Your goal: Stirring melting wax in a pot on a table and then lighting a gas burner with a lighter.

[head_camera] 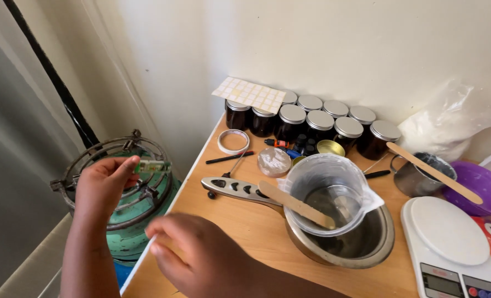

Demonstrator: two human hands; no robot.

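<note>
My left hand [101,185] is raised over a green gas cylinder [146,223] with a metal burner ring [93,152] on top, left of the table. Its fingers pinch a small green box [153,165], like a matchbox. My right hand [201,256] is blurred, low over the wooden table's [245,221] near left corner. Its fingers are closed on a thin pale stick [151,243] that pokes out to the left. The two hands are apart, the box above the stick.
A steel saucepan [367,248] holds a clear plastic jug [325,193] with a wooden stirrer [295,203]. Behind stand several dark jars with silver lids [320,121], a tape roll [233,141], a label sheet [249,94]. At right: a scale [449,232], a steel cup [416,174], a purple bowl [485,187].
</note>
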